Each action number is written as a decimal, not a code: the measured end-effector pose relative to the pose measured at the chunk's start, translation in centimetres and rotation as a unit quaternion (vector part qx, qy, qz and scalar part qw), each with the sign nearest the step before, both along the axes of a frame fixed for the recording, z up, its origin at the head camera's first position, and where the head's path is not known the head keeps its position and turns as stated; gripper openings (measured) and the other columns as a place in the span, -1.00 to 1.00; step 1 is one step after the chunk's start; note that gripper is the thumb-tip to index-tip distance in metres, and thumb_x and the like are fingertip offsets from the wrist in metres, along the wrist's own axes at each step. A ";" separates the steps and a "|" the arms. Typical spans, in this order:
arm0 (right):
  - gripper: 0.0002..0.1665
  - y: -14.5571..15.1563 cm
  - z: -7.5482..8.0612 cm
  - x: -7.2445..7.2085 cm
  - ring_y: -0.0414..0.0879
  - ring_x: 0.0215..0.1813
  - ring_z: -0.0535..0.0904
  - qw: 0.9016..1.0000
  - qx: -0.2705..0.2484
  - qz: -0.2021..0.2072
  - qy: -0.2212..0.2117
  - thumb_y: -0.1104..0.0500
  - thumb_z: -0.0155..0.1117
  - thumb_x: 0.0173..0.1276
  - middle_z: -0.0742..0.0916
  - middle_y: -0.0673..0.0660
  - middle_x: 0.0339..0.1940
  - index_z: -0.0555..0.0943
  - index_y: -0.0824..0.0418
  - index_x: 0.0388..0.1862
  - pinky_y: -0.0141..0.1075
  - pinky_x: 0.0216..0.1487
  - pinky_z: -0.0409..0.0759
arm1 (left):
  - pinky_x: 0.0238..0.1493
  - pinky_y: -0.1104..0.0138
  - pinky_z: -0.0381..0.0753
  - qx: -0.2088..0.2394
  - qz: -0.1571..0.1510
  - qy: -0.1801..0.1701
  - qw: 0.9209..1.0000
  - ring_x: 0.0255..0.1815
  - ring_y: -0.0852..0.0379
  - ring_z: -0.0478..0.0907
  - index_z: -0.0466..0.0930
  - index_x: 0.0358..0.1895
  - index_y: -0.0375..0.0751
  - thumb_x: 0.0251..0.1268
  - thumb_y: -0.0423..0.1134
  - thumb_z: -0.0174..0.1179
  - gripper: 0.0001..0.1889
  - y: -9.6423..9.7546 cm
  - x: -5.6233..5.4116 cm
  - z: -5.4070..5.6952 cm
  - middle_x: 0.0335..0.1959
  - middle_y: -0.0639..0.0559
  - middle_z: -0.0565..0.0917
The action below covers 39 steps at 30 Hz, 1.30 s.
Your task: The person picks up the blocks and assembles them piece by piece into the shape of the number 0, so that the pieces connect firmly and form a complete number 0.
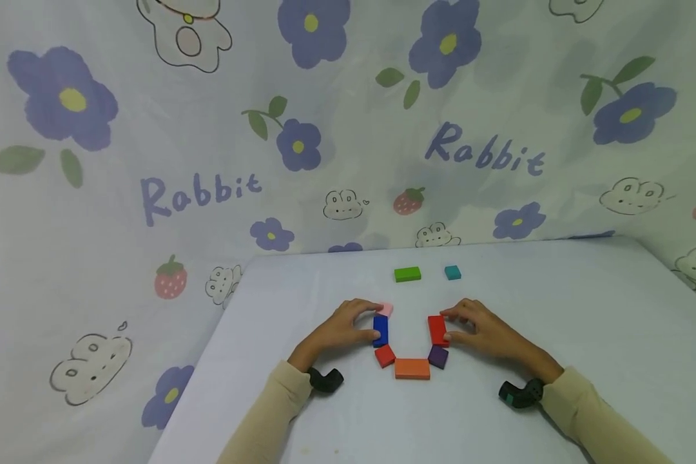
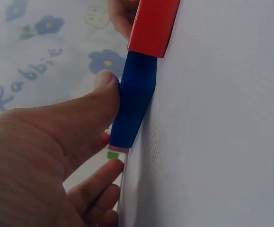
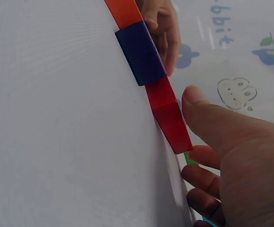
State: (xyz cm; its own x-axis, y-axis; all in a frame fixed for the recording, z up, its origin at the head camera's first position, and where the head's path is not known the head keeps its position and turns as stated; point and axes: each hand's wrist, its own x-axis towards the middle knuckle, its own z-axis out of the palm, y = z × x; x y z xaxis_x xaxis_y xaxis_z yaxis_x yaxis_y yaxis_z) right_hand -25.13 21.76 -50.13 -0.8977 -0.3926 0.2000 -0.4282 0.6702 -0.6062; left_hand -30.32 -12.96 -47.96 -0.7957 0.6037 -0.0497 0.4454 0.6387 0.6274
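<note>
My left hand (image 1: 345, 324) reaches in from the left, its thumb at the side of a blue block (image 1: 381, 330) and its index fingertip at a pink block (image 1: 386, 310). In the left wrist view the thumb lies along the blue block, other fingers loosely bent beyond it. On the opposite side my right hand (image 1: 484, 328) has thumb and index fingertips at the outer side of a long red block (image 1: 437, 330). A small red block (image 1: 385, 356), an orange block (image 1: 412, 368) and a purple block (image 1: 438, 356) join the two sides in a U-shaped row.
Farther back on the white table (image 1: 325, 277) lie a green block (image 1: 408, 274) and a teal block (image 1: 452, 272). Behind the table hangs a patterned cloth (image 1: 348, 161). Black devices are strapped to the left wrist (image 1: 326, 381) and right wrist (image 1: 521, 394).
</note>
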 end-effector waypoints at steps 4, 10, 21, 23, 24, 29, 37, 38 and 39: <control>-0.40 -0.1 -0.2 -0.1 -0.17 0.00 0.45 1.000 0.000 -0.002 0.001 -0.21 0.41 0.26 0.61 -0.09 -0.06 0.61 0.00 0.22 -0.34 -0.05 0.56 | 0.42 -0.10 0.32 0.005 0.003 -0.001 1.000 0.48 -0.05 0.22 0.40 0.43 0.15 0.30 0.06 0.31 -0.37 -0.2 0.2 0.0 0.45 0.04 0.39; -0.45 0.0 -0.1 -0.3 -0.17 -0.02 0.49 1.000 -0.012 -0.019 -0.008 -0.12 0.43 0.28 0.63 -0.08 -0.07 0.60 -0.01 0.22 -0.38 -0.07 0.57 | 0.43 -0.07 0.31 0.009 0.003 0.002 1.000 0.47 -0.02 0.22 0.40 0.42 0.19 0.30 0.07 0.31 -0.38 -0.1 0.0 0.0 0.45 0.07 0.40; -0.47 1.8 2.4 -2.7 -0.03 -0.07 0.58 0.991 -0.055 -0.083 -0.089 -0.10 0.33 0.39 0.70 0.10 -0.10 0.59 0.15 0.21 -0.31 -0.23 0.63 | 0.43 -0.08 0.31 0.010 0.001 0.003 1.000 0.47 -0.04 0.24 0.39 0.43 0.15 0.30 0.05 0.32 -0.37 0.0 0.0 0.1 0.45 0.04 0.40; -0.49 2.3 2.5 -3.4 0.00 -0.06 0.59 0.990 -0.059 -0.101 -0.082 -0.08 0.33 0.39 0.70 0.14 -0.10 0.60 0.19 0.19 -0.29 -0.25 0.61 | 0.44 -0.09 0.30 0.011 -0.001 0.000 1.000 0.48 -0.05 0.23 0.39 0.43 0.15 0.31 0.05 0.31 -0.37 0.0 0.0 0.1 0.45 0.04 0.40; -0.51 2.6 2.6 -3.8 0.02 -0.05 0.59 0.990 -0.056 -0.111 -0.074 -0.05 0.33 0.40 0.70 0.15 -0.11 0.60 0.21 0.18 -0.28 -0.23 0.59 | 0.44 -0.09 0.29 0.012 -0.002 -0.002 1.000 0.48 -0.05 0.23 0.39 0.43 0.14 0.31 0.05 0.31 -0.37 0.0 0.1 0.1 0.45 0.04 0.40; -0.58 3.5 2.6 -5.8 0.09 0.00 0.59 0.986 -0.037 -0.155 -0.046 0.05 0.31 0.42 0.70 0.22 -0.10 0.60 0.27 0.14 -0.16 -0.07 0.58 | 0.45 -0.09 0.28 0.009 -0.002 -0.003 1.000 0.49 -0.04 0.22 0.40 0.42 0.16 0.31 0.06 0.31 -0.38 0.0 0.1 0.1 0.46 0.06 0.40; -0.53 3.5 2.2 -8.8 0.13 0.03 0.57 0.988 -0.008 -0.145 -0.055 0.12 0.27 0.44 0.67 0.28 -0.02 0.55 0.34 0.23 0.00 0.10 0.58 | 0.44 -0.10 0.28 0.011 -0.004 0.001 1.000 0.49 -0.05 0.22 0.40 0.43 0.14 0.31 0.05 0.31 -0.38 -0.1 0.2 0.1 0.45 0.05 0.40; -0.52 3.5 2.2 -9.0 0.14 0.04 0.57 0.989 -0.006 -0.140 -0.055 0.13 0.27 0.44 0.67 0.29 -0.01 0.54 0.35 0.23 0.01 0.11 0.58 | 0.44 -0.10 0.28 0.013 -0.005 0.003 1.000 0.49 -0.06 0.22 0.40 0.43 0.13 0.32 0.05 0.30 -0.38 0.0 0.2 0.2 0.45 0.04 0.41; -0.52 3.5 2.2 -9.2 0.16 0.04 0.57 0.989 -0.005 -0.136 -0.055 0.15 0.27 0.43 0.66 0.31 -0.01 0.54 0.37 0.24 0.03 0.12 0.58 | 0.45 -0.10 0.28 0.012 -0.005 0.003 1.000 0.49 -0.05 0.22 0.39 0.43 0.14 0.32 0.05 0.31 -0.38 0.0 0.2 0.2 0.45 0.05 0.40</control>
